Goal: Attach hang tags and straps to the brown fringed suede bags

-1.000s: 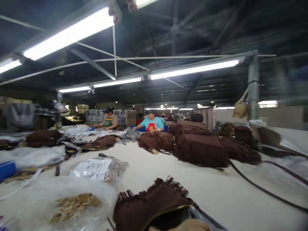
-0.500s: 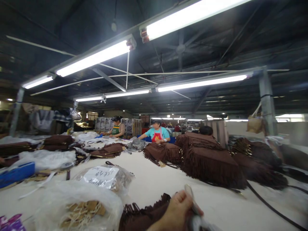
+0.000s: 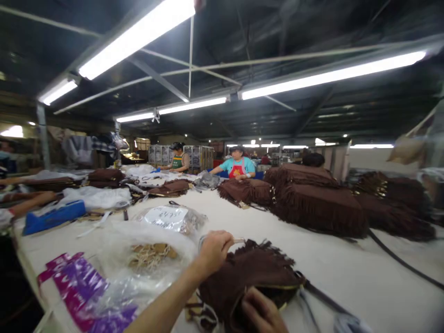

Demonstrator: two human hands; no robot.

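A dark brown fringed bag lies on the white table in front of me, its gold-edged opening facing me. My left hand is closed around a slim, pale tool above the bag's left fringe. Only its tip and a curved end show, so its kind is unclear. My right hand is at the bag's opening, fingers curled on the near edge. A dark strap runs from the bag's right corner.
Left of the bag are a clear bag of tan tags, a purple plastic packet and a labelled bag. A blue tape dispenser stands farther left. Stacked brown fringed bags lie right. Two co-workers are across the table.
My view has turned down and right. The left hand has moved with the slim tool to the bag's left side. My right hand has come into view at the bag's opening.
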